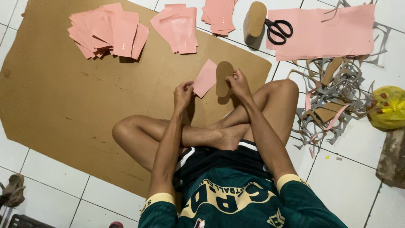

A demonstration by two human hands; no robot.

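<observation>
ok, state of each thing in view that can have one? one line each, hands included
Left hand: pinching the corner of a pink rectangular sheet piece.
Right hand: gripping a tan sole-shaped cardboard cutout, held against the pink piece.
Black-handled scissors: blades closed, lying on the stack of large pink sheets.
Loose pink cut pieces: piled untidily on the brown cardboard mat.
Yellow plastic bag: crumpled, on the floor.

Left hand (pixel 183 93) and right hand (pixel 238 83) raised, fingers pinched.
</observation>
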